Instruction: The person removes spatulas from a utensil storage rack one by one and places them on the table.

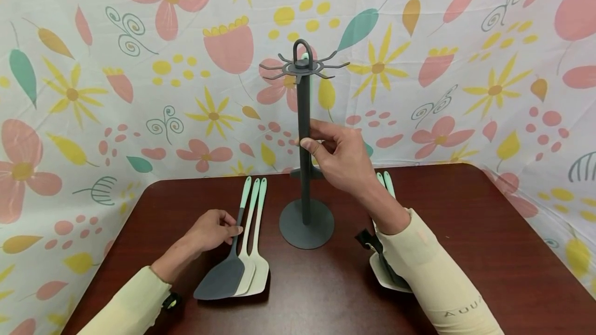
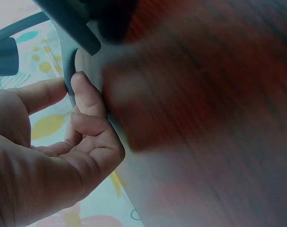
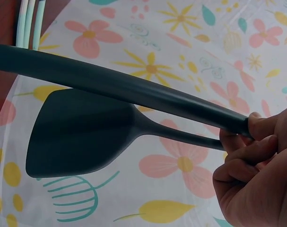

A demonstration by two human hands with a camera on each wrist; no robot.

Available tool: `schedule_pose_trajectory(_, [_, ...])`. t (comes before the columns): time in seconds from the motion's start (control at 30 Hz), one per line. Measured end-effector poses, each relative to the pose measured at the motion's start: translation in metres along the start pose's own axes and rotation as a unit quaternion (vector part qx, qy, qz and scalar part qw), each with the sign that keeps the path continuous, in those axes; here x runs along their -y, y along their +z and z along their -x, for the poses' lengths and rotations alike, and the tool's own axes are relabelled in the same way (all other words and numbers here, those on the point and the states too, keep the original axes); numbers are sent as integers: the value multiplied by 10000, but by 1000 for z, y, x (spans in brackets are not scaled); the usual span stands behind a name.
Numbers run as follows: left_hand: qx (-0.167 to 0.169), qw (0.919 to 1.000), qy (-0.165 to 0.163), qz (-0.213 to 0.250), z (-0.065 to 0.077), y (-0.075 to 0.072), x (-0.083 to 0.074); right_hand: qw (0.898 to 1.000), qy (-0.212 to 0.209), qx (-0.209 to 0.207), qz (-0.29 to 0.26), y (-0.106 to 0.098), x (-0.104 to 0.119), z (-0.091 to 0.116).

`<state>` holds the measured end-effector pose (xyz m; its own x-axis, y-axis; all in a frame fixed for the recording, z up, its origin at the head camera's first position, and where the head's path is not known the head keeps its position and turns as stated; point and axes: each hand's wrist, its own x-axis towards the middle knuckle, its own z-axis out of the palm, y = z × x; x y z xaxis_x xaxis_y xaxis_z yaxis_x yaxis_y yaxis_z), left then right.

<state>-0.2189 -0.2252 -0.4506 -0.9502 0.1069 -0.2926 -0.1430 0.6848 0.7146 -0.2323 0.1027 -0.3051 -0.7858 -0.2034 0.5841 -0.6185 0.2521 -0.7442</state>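
Observation:
My right hand [image 1: 342, 156] grips the upright pole of a dark grey utensil stand [image 1: 304, 169], thumb in front. At the top of this stand is a ring of hooks. Behind the pole hangs a dark grey turner [image 3: 82, 132], mostly hidden by the pole in the head view. My left hand [image 1: 211, 230] pinches the shaft of another dark grey turner [image 1: 221, 278], which has a mint handle end and lies at the table's left. That same shaft [image 2: 69, 71] shows between thumb and fingers in the left wrist view.
Two cream utensils [image 1: 257, 270] with mint handles lie beside the left turner, partly under its blade. More utensils [image 1: 384, 275] lie at the right, largely covered by my right forearm. The brown table [image 1: 326, 293] ends at a floral cloth [image 1: 163, 81] behind.

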Motion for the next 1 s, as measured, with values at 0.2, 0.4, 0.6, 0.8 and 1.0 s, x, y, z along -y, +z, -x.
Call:
schedule_pose_trajectory(0.2, [-10, 10000, -10, -8, -1, 1, 1, 9999, 65, -2, 114, -1, 1, 0])
schedule_pose_trajectory(0.4, [7, 10000, -12, -40, -2, 1, 0, 9999, 77, -1, 120, -1, 1, 0])
schedule_pose_trajectory(0.6, [13, 9999, 31, -147, -2, -1, -2, 9999, 57, -29, 100, -1, 1, 0])
schedule_pose_trajectory(0.8, [60, 9997, -3, -216, 0, -2, -4, 9999, 63, -30, 96, -1, 0, 0])
schedule_pose_trajectory(1.0, [63, 9998, -26, -211, 1, -1, -4, 9999, 67, -28, 111, 0, 1, 0])
